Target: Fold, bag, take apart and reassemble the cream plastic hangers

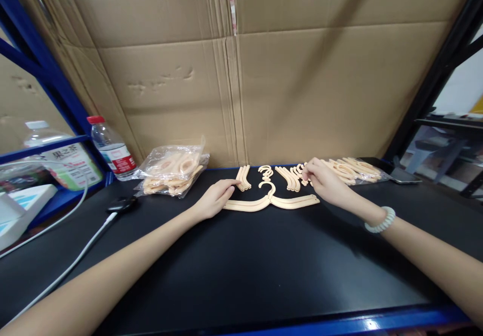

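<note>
A peach-coloured plastic clothes hanger lies on the black table, its hook pointing away from me. My left hand rests over the hanger's left end, fingers stretched out towards a row of loose hanger arms. Behind the hook sit several loose hooks. Another row of hanger arms lies to their right. My right hand, with a pale coiled band on the wrist, is closed with bent fingertips beside some small curved pieces. Whatever is between those fingertips is hidden.
Clear bags of peach parts lie at the left and right, with a phone beyond the right one. A red-capped bottle, a black plug-like device and white cables occupy the left. Cardboard walls the back.
</note>
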`<control>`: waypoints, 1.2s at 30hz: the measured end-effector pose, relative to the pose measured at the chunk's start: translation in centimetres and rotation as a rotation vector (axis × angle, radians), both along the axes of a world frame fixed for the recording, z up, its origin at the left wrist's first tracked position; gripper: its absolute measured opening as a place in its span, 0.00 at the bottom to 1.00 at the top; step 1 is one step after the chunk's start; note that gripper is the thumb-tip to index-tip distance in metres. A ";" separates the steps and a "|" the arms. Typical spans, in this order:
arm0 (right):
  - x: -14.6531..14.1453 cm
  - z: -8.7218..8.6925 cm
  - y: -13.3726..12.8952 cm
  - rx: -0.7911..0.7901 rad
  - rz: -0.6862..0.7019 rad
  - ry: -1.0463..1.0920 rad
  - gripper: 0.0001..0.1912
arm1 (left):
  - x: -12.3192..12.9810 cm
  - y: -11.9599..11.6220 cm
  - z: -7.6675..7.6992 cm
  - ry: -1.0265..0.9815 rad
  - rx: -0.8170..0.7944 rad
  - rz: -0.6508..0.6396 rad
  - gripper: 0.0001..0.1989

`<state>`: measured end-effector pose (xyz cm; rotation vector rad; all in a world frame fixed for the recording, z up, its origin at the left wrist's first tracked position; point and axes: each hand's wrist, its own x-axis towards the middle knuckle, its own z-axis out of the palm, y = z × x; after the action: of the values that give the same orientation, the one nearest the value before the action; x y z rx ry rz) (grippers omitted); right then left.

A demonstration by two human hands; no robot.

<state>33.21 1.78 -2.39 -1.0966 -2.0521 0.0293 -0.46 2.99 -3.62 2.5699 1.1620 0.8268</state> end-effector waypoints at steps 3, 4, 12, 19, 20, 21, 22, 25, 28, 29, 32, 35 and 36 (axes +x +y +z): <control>0.0 0.1 0.0 0.017 0.001 0.009 0.13 | -0.2 0.2 -0.2 -0.003 0.007 -0.009 0.18; 0.0 0.1 0.0 0.019 0.002 0.000 0.13 | -0.2 0.2 -0.3 -0.002 0.007 -0.016 0.18; -0.1 0.4 -0.2 0.053 -0.023 -0.006 0.14 | -0.3 0.4 -0.4 0.009 -0.002 -0.043 0.19; 0.0 0.1 -0.1 -0.041 -0.025 0.088 0.06 | -0.3 0.5 -0.4 -0.004 0.019 -0.038 0.18; 0.0 0.0 -0.1 -0.046 -0.029 0.083 0.06 | -0.3 0.6 -0.4 -0.006 0.024 -0.040 0.17; 0.0 0.0 0.0 -0.046 -0.032 0.074 0.06 | -0.3 0.6 -0.5 -0.007 0.028 -0.043 0.17; 0.0 0.0 0.0 -0.043 -0.033 0.062 0.07 | -0.2 0.7 -0.5 -0.008 0.032 -0.046 0.17; 0.0 -0.2 0.0 -0.036 -0.035 0.047 0.12 | -0.2 0.9 -0.6 -0.010 0.044 -0.054 0.17; -0.1 -0.5 0.1 -0.032 -0.014 0.058 0.19 | -0.2 1.1 -0.7 -0.014 0.055 -0.059 0.18; -0.2 -0.7 0.2 -0.030 -0.002 0.065 0.22 | -0.1 1.1 -0.7 -0.016 0.060 -0.061 0.17; -0.6 -0.9 0.2 -0.036 0.010 0.075 0.26 | -0.1 1.2 -0.8 -0.023 0.074 -0.067 0.17; -1.4 -0.8 0.3 -0.026 -0.018 0.041 0.29 | -0.2 1.4 -0.9 -0.032 0.088 -0.065 0.17; -1.8 -0.6 0.4 -0.021 -0.032 0.031 0.29 | -0.2 1.5 -0.9 -0.034 0.091 -0.063 0.17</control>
<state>31.46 2.16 -2.97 -1.1349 -2.0101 0.0516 -0.67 4.51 -4.52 2.6393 1.0504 0.9263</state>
